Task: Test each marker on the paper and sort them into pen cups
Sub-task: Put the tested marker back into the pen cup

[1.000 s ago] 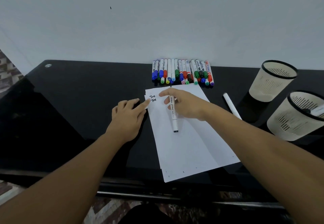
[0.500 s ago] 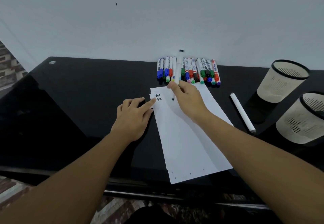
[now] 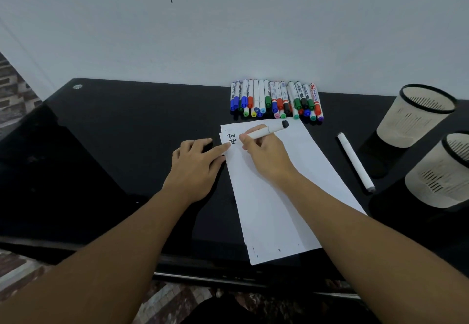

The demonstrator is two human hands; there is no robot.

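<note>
Pinched in the right hand (image 3: 266, 156), a white marker (image 3: 266, 132) slants over the paper (image 3: 279, 196), its dark end pointing toward the marker pile (image 3: 276, 100). Left hand (image 3: 195, 166) lies flat, fingers straight, pinning the sheet's edge. Two pen cups (image 3: 416, 115) stand right.

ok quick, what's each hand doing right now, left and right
Left hand: open, fingers flat, pressing the paper edge.
Right hand: gripping a white marker, tip at the paper's top left.
</note>
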